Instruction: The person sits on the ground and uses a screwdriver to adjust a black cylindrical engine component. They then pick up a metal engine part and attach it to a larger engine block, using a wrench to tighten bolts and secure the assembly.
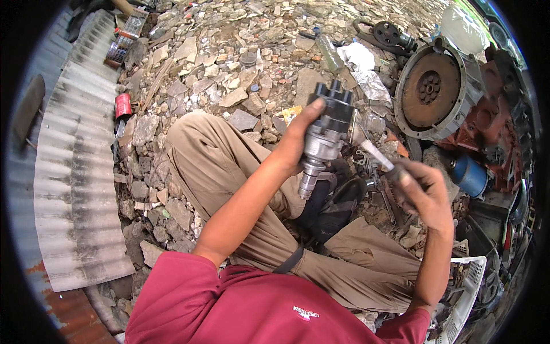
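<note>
The fingers of your left hand (294,139) are closed around a cylindrical engine part with a black plastic cap and a silver metal body (324,137); the thumb presses on the cap's side, and the other fingers are largely hidden behind the part. The fingers of your right hand (427,194) are curled around the dark handle of a slim, brush-like tool with a pale front end (377,155), your thumb lying along the handle. The hand is slightly blurred.

The engine part is held above your folded legs, slightly tilted, its posted cap uppermost and its narrow stepped shaft pointing down. The tool's pale end points toward the metal body, just beside it; contact cannot be confirmed.

Below the part are your dark shoes (345,209) and khaki trousers (220,163). To the right of your right hand stands a blue metal cylinder (470,176), near a reddish-brown metal casting (487,127). Beyond the hand is a large round grey metal housing with a rust-brown disc (432,94). A white perforated plastic basket (476,274) sits by your right forearm. On the stony ground (246,57), well to the left, lies a small red can (122,106) beside grey corrugated sheeting (80,160).
</note>
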{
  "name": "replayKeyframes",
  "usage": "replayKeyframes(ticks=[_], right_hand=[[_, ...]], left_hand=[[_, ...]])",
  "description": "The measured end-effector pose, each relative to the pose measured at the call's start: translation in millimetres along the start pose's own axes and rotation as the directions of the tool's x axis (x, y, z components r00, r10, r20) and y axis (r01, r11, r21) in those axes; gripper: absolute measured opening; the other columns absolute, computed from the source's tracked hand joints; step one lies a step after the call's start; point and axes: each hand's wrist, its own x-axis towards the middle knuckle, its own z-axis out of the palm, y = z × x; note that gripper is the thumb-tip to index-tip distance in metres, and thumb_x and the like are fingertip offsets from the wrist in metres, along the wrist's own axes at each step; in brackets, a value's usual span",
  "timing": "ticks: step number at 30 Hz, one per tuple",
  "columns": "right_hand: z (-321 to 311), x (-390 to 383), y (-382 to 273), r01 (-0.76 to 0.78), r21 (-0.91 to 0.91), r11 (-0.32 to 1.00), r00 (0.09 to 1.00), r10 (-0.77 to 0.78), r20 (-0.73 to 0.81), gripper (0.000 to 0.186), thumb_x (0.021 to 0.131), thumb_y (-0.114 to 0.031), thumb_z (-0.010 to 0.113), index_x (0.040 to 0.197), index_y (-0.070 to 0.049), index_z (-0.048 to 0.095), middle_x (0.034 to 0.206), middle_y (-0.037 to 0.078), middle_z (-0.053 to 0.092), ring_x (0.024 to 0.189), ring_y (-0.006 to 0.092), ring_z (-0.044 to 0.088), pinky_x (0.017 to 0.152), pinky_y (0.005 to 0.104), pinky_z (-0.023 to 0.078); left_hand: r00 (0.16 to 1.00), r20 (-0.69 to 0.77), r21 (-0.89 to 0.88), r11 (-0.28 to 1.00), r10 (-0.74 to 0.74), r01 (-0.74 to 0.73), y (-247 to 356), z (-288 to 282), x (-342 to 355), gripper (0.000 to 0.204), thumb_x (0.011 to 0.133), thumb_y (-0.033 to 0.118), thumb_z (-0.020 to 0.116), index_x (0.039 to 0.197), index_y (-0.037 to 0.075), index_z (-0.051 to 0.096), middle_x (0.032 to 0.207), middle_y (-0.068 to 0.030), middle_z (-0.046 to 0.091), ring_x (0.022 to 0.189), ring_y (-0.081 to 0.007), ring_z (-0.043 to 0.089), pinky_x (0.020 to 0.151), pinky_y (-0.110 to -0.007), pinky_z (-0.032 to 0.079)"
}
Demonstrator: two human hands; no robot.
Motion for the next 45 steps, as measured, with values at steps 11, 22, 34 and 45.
replayKeyframes(ticks=[11,22,34,45], right_hand=[[57,54,47,0.242,0.082,0.967,0.904,-0.194,-0.381,0.064,0.08,-0.034,0.086,0.121,0.002,0.052,0.108,0.007,0.064,0.095,0.0138,0.059,0.085,0.0298,0.049],[59,49,53,0.233,0.305,0.923,0.921,-0.109,-0.374,0.063,0.078,-0.035,0.088,0.116,0.006,0.058,0.105,0.01,0.067,0.093,0.015,0.064,0.086,0.0285,0.052],[56,59,59,0.189,0.217,0.958,0.923,-0.098,-0.373,0.055,0.081,-0.033,0.085,0.115,0.003,0.061,0.102,0.008,0.068,0.094,0.0137,0.063,0.085,0.0292,0.051],[38,75,67,0.395,0.29,0.872,0.772,-0.143,-0.619,0.03,0.097,-0.028,0.069,0.107,0.0,0.063,0.099,0.006,0.068,0.086,0.0116,0.063,0.074,0.027,0.051]], left_hand=[[0.966,0.143,0.5,0.827,0.214,-0.257,-59,6,6,0.079,0.098,0.069,0.04,0.128,-0.002,0.053,0.115,-0.0172,0.066,0.103,-0.0231,0.065,0.09,-0.035,0.05],[0.959,0.247,0.56,0.788,0.136,-0.256,-41,5,0,0.103,0.086,0.086,0.03,0.146,0.001,0.034,0.135,-0.019,0.054,0.123,-0.0229,0.054,0.101,-0.034,0.044],[0.947,0.103,0.668,0.684,0.305,-0.294,-57,7,6,0.076,0.096,0.066,0.048,0.134,0.002,0.044,0.112,-0.0223,0.066,0.104,-0.0313,0.065,0.09,-0.041,0.048],[0.999,0.036,0.177,0.984,-0.017,0.011,-44,5,10,0.068,0.097,0.064,0.047,0.127,0.003,0.057,0.103,-0.01,0.069,0.086,-0.0148,0.068,0.075,-0.03,0.056]])
